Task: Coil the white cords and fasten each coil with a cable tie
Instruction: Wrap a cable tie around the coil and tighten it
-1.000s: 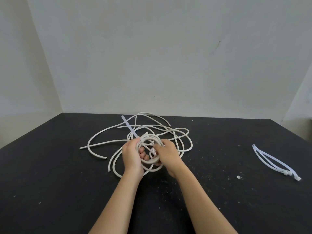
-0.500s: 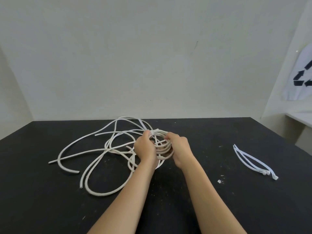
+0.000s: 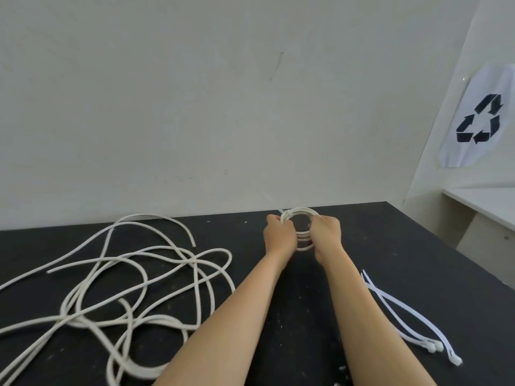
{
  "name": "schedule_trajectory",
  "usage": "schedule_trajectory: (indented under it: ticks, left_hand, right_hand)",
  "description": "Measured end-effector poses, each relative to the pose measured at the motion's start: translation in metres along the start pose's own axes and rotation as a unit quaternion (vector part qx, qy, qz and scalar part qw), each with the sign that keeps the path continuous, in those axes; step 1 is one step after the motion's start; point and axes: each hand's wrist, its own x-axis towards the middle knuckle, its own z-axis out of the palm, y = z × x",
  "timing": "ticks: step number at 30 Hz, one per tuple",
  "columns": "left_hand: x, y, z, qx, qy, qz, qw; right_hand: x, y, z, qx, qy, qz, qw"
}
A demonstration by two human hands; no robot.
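Both hands are raised over the far part of the black bench (image 3: pixel 390 240), holding a small round coil of white cord (image 3: pixel 299 210) upright between them. The left hand (image 3: pixel 280 235) has its fingers curled round the coil's left side, and the right hand (image 3: pixel 326 232) grips the right side the same way, so several stacked turns show in the gap between the two. A thin pale tip pokes out just above the left hand, too small to identify. The loose white cords (image 3: pixel 194 262) sprawl in overlapping loops on the bench, well to the left of the forearms. A few white cable ties (image 3: pixel 384 298) lie together just right of the right forearm, heads towards the near edge. A recycling sign (image 3: pixel 482 118) hangs on the side wall.
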Motion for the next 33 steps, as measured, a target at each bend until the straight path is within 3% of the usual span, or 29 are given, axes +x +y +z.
schedule_trajectory:
  ticks: [4, 9, 13, 17, 21, 26, 30, 33]
  left_hand:
    - [0.026, -0.009, 0.035, 0.157, -0.043, 0.073, 0.984]
    - [0.046, -0.018, 0.060, 0.371, -0.059, 0.086, 0.923]
    - [0.049, -0.024, 0.061, 0.399, -0.077, 0.109, 0.907]
    - [0.043, -0.018, 0.046, 0.380, -0.124, 0.119, 0.909]
    - [0.016, -0.005, 0.009, 0.337, -0.143, 0.159, 0.917]
    - [-0.026, -0.002, -0.065, 0.348, -0.061, 0.213, 0.911]
    - [-0.065, -0.012, -0.142, 0.397, 0.008, 0.224, 0.890]
    - [-0.096, -0.025, -0.206, 0.468, 0.059, 0.191, 0.861]
  right_hand:
    - [0.045, 0.006, -0.014, -0.084, 0.045, 0.006, 0.995]
    - [0.076, 0.015, -0.015, -0.249, 0.079, 0.029, 0.965]
    - [0.076, 0.023, -0.014, -0.383, 0.110, 0.035, 0.917]
    - [0.071, 0.022, -0.017, -0.351, 0.110, 0.025, 0.929]
    - [0.038, 0.013, -0.008, -0.349, 0.144, -0.091, 0.921]
    - [-0.038, 0.009, 0.022, -0.323, 0.027, -0.248, 0.913]
    - [-0.106, 0.012, 0.048, -0.305, -0.089, -0.305, 0.898]
    - [-0.156, 0.014, 0.062, -0.329, -0.208, -0.321, 0.863]
